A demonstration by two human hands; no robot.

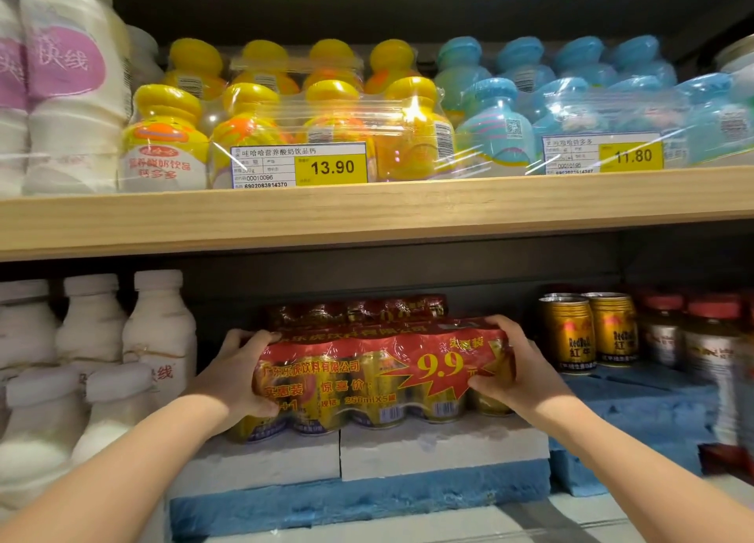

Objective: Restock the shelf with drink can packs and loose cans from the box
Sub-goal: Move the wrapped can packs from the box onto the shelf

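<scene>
A shrink-wrapped pack of gold drink cans (367, 379) with a red "9.9" wrapper sits on white foam blocks (428, 448) on the lower shelf. My left hand (240, 371) grips its left end and my right hand (518, 363) grips its right end, fingers curled over the top. A second red can pack (355, 310) stands right behind it. Two loose gold cans (587, 330) stand upright to the right, apart from the pack.
Blue foam (359, 501) lies under the white blocks. White bottles (159, 330) crowd the left, dark bottles with red caps (689, 334) the far right. The wooden shelf board (367, 212) above carries yellow and blue bottle packs with price tags.
</scene>
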